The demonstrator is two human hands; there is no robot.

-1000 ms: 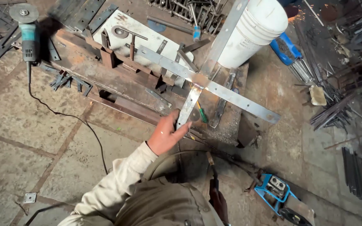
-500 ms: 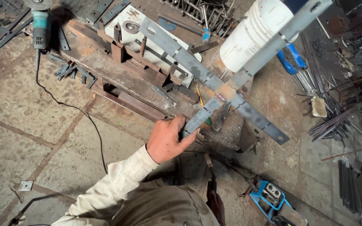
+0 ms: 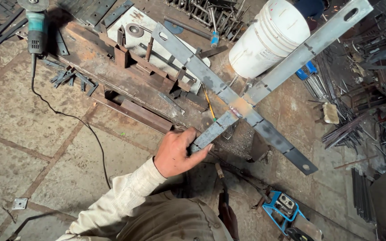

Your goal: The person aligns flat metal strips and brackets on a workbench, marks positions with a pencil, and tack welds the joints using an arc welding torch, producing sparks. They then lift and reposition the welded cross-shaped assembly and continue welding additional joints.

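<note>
My left hand [image 3: 177, 151] grips the near end of a flat grey steel bar, with the fingers closed around it. That bar belongs to a welded steel cross [image 3: 242, 109] of two long slotted bars joined at a rust-coloured weld. I hold the cross tilted above the rusty steel work table [image 3: 135, 105]. One arm rises to the upper right past the white plastic bucket [image 3: 269, 40], and another points down to the lower right. My cream sleeve runs in from the lower left. My right hand is out of view.
An angle grinder [image 3: 35, 27] with a black cord lies at the upper left. Steel offcuts and a jig plate [image 3: 135, 31] cover the table. A blue machine [image 3: 287, 207] sits on the floor at lower right. Piles of rods [image 3: 358, 129] fill the right side.
The cross has been tipped up and swung: its long arm now rises across the bucket to the upper right. My left hand stays closed on the bar's end.
</note>
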